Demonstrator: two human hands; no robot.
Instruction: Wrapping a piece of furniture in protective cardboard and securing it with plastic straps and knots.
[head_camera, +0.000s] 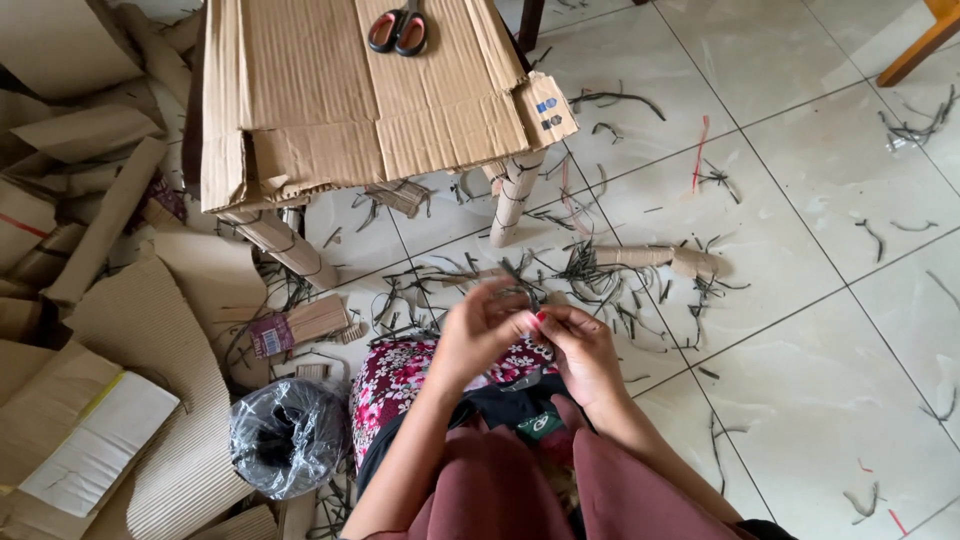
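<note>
Several flattened cardboard sheets (70, 330) are lying piled along the left edge of the tiled floor (820, 330), and a clear plastic bag (288, 435) holding something dark is sitting near the person's left knee, just right of that pile. Farther off, a small cardboard table (330, 100) is standing on rolled cardboard legs, with red-handled scissors (398, 30) resting on its top. In the near middle, the left hand (480, 335) and the right hand (578, 350) are meeting above a floral cushion (400, 380), their fingertips pinching together on a thin dark strip (522, 292); the strip is sitting between the two hands, partly hidden by the fingers. Beyond the hands, many more dark strips (600, 275) are lying scattered across the tiles, crowding the space between the hands and the table legs. A loose cardboard roll (660, 258) is lying among them to the right. At the far right, a wooden chair leg (925, 40) is showing in the corner.
</note>
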